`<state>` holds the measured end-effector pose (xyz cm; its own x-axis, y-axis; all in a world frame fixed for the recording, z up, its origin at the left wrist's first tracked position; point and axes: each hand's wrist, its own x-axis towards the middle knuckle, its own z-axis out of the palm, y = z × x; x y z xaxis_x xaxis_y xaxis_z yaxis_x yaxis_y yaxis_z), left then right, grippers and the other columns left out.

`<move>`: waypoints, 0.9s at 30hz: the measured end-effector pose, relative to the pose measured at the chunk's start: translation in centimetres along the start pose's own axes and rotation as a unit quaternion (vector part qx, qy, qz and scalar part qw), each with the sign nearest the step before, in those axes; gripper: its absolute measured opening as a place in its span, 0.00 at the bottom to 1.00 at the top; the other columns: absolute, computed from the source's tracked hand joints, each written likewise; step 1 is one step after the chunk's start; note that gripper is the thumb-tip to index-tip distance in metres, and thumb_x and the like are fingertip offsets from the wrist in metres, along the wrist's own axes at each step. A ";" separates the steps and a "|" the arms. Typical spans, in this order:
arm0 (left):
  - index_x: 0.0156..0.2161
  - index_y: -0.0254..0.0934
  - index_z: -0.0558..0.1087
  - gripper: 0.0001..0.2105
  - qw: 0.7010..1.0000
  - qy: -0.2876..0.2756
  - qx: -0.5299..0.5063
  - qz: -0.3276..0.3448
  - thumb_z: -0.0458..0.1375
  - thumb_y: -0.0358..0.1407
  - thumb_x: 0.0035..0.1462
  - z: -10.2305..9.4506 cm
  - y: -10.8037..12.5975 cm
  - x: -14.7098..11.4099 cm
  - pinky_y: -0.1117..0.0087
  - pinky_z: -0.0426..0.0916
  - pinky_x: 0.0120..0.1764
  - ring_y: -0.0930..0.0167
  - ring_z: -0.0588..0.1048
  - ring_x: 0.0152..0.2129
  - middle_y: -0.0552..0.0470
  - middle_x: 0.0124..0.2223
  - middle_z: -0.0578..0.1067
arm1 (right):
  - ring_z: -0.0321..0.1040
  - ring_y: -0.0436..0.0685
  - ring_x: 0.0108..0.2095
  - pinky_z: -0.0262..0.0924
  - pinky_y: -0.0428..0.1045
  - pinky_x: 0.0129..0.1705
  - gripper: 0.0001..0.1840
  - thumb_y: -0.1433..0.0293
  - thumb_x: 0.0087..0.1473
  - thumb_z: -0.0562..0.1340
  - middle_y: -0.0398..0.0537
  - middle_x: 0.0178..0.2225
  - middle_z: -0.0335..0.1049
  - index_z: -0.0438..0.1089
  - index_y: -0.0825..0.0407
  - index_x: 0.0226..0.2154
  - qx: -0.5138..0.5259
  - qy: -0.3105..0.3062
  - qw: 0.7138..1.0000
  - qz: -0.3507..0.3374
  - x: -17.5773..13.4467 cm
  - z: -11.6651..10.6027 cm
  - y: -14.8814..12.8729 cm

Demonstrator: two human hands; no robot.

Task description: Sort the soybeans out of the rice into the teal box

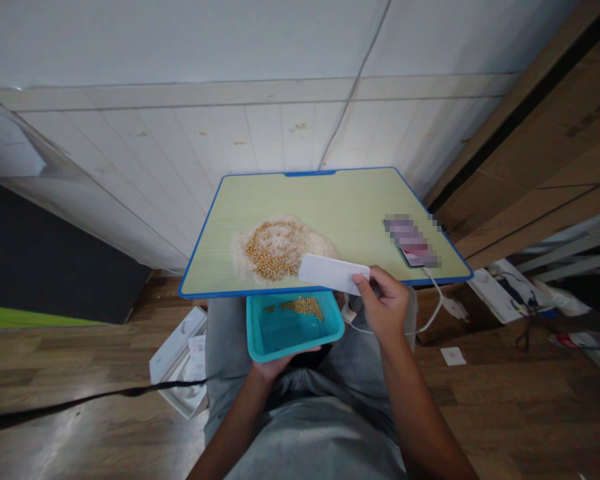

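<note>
My left hand (279,365) supports a teal plastic tray (275,337) from beneath, over my lap and against the table's front edge; most of its fingers are hidden under it. Some yellow soybeans (307,307) lie along the tray's far side. Between thumb and fingers, my right hand (387,303) grips a thin white card (330,272). The card's left end reaches the right front side of a pile of pale grains that look like rice (300,233), mixed with soybeans (267,259). Whether the card touches the tabletop I cannot tell.
The pile lies on a small pale-green table (350,200) with a blue rim. A phone (413,243) with a white cable (437,300) rests at its right. Large cardboard boxes (545,153) stand on the right; an opened white box (180,357) lies on the floor left.
</note>
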<state>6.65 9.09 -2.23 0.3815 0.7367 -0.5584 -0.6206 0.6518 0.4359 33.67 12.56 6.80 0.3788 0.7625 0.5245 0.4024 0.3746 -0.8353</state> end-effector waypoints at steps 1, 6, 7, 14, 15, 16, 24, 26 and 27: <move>0.64 0.58 0.91 0.34 1.000 0.002 -0.003 0.000 0.66 0.74 0.66 -0.1 0.0 0.0 0.10 0.68 0.78 0.26 0.73 0.84 0.46 0.82 0.84 | 0.72 0.57 0.27 0.67 0.51 0.32 0.24 0.46 0.75 0.76 0.42 0.28 0.79 0.85 0.46 0.34 -0.005 0.024 1.000 0.005 -0.1 -0.1 0.3; 0.62 0.57 0.91 0.35 1.000 -0.008 0.000 -0.001 0.65 0.76 0.65 -0.5 -0.3 0.2 0.09 0.65 0.80 0.24 0.72 0.84 0.43 0.81 0.85 | 0.77 0.59 0.27 0.70 0.52 0.31 0.25 0.45 0.74 0.77 0.45 0.30 0.84 0.86 0.47 0.36 -0.024 0.060 0.998 0.004 -0.9 -0.5 0.5; 0.63 0.57 0.91 0.35 1.000 -0.007 -0.001 0.001 0.66 0.76 0.65 -0.5 -0.4 0.2 0.09 0.65 0.80 0.25 0.72 0.85 0.42 0.80 0.86 | 0.77 0.59 0.27 0.70 0.52 0.31 0.24 0.46 0.75 0.77 0.45 0.29 0.83 0.86 0.46 0.36 -0.026 0.050 0.998 -0.004 -1.2 -0.4 0.2; 0.62 0.56 0.93 0.36 1.000 -0.007 -0.008 0.005 0.69 0.77 0.63 -0.4 -0.4 0.0 0.12 0.70 0.79 0.26 0.75 0.83 0.45 0.82 0.84 | 0.71 0.56 0.24 0.67 0.49 0.28 0.22 0.53 0.76 0.74 0.42 0.25 0.78 0.83 0.45 0.31 -0.057 0.028 0.997 -0.033 -2.6 0.7 -1.3; 0.61 0.56 0.93 0.36 1.000 0.000 -0.007 0.004 0.69 0.77 0.63 -0.3 -0.3 0.0 0.12 0.71 0.78 0.25 0.74 0.83 0.46 0.82 0.84 | 0.72 0.56 0.24 0.67 0.49 0.28 0.21 0.54 0.76 0.74 0.42 0.25 0.79 0.83 0.45 0.32 -0.062 0.039 0.997 -0.027 -2.7 0.7 -1.1; 0.60 0.56 0.92 0.35 1.000 0.004 -0.007 0.002 0.68 0.76 0.64 -0.3 -0.3 0.0 0.12 0.72 0.78 0.25 0.74 0.83 0.46 0.82 0.84 | 0.73 0.56 0.25 0.68 0.49 0.28 0.20 0.54 0.76 0.74 0.43 0.26 0.80 0.84 0.45 0.33 -0.067 0.050 0.996 -0.021 -2.6 0.6 -0.9; 0.63 0.56 0.91 0.35 1.000 0.012 -0.015 -0.002 0.65 0.75 0.67 -0.1 -0.3 0.0 0.11 0.69 0.78 0.27 0.75 0.82 0.44 0.81 0.85 | 0.72 0.56 0.23 0.66 0.50 0.29 0.16 0.57 0.74 0.75 0.41 0.26 0.79 0.84 0.46 0.34 -0.094 0.106 0.990 -0.020 -2.0 0.2 -0.6; 0.61 0.55 0.92 0.35 1.000 0.028 -0.010 0.000 0.63 0.76 0.68 0.2 -0.3 -0.2 0.13 0.70 0.79 0.27 0.77 0.81 0.44 0.80 0.86 | 0.73 0.56 0.24 0.66 0.50 0.29 0.16 0.57 0.75 0.75 0.42 0.26 0.80 0.84 0.46 0.34 -0.089 0.098 0.991 -0.022 -2.2 0.7 -1.1; 0.59 0.54 0.92 0.35 0.999 0.038 -0.007 0.001 0.63 0.76 0.69 0.4 -0.3 -0.3 0.14 0.71 0.79 0.27 0.77 0.81 0.44 0.79 0.87 | 0.74 0.56 0.24 0.67 0.50 0.29 0.16 0.57 0.75 0.74 0.42 0.27 0.81 0.84 0.46 0.35 -0.086 0.092 0.992 -0.027 -2.3 0.9 -1.3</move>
<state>6.97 8.71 -1.90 0.3264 0.7220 -0.6101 -0.6320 0.6466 0.4272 31.49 10.84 6.55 0.4917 0.6288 0.6024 0.5563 0.3054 -0.7728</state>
